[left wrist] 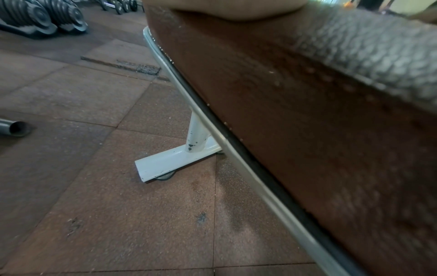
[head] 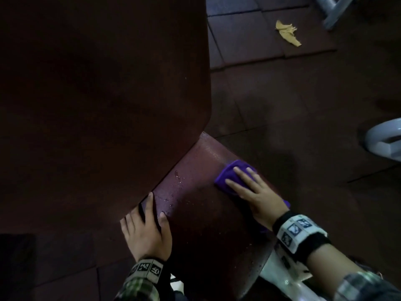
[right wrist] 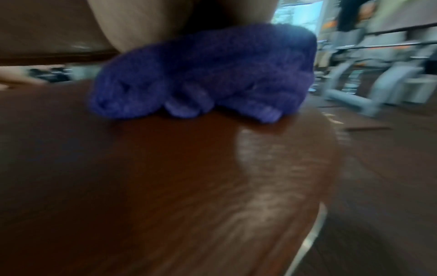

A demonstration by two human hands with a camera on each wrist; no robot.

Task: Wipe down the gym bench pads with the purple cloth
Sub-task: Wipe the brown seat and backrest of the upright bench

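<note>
The dark red seat pad (head: 195, 205) of the bench slopes toward me, with water drops near its junction with the big upright back pad (head: 97, 94). My right hand (head: 249, 190) lies flat with straight fingers on the folded purple cloth (head: 230, 177), pressing it onto the seat pad's right edge. In the right wrist view the cloth (right wrist: 208, 82) bunches under the palm on the shiny pad (right wrist: 165, 186). My left hand (head: 147, 224) rests on the seat pad's left edge, fingers draped over its side. The left wrist view shows the pad's side (left wrist: 307, 140).
A crumpled yellow cloth (head: 287, 32) lies on the rubber floor tiles at the far right. The white bench frame (left wrist: 179, 155) stands on the floor below the pad. Dumbbells (left wrist: 42, 16) sit on the floor to the left. A white machine part (head: 384, 140) is at the right edge.
</note>
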